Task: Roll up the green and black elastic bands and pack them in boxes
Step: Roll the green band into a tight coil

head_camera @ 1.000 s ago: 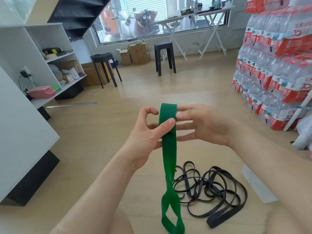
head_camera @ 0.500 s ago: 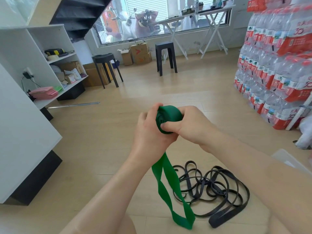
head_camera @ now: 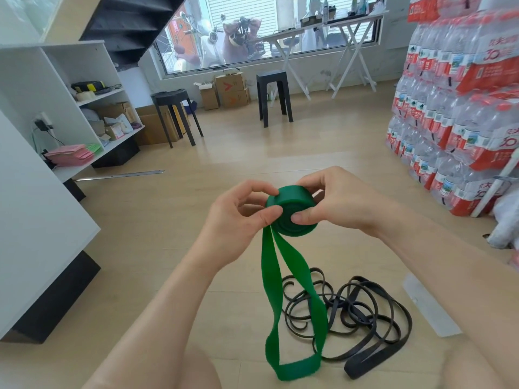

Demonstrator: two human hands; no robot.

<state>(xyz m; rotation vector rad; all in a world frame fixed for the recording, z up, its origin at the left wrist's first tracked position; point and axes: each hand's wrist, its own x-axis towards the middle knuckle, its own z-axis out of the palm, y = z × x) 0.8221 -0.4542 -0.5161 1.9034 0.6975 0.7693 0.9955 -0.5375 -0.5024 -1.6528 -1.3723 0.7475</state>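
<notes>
A green elastic band (head_camera: 292, 211) is partly wound into a thick coil held up in front of me. Its loose loop hangs down to just above the floor. My left hand (head_camera: 238, 220) pinches the coil's left edge between thumb and fingers. My right hand (head_camera: 334, 203) grips the coil from the right, thumb pressed on its face. Below, a tangle of black elastic bands (head_camera: 362, 318) lies loose on the wooden floor, partly behind the hanging green loop.
A flat clear plastic piece (head_camera: 429, 307) lies on the floor to the right of the black bands. Stacked packs of bottled water (head_camera: 460, 108) fill the right side. A white shelf unit (head_camera: 42, 169) stands at left. Two black stools (head_camera: 273, 96) stand further back.
The green coil has grown thicker as both hands wound it, and the hanging loop has become shorter. The coil's flat face now turns toward me.
</notes>
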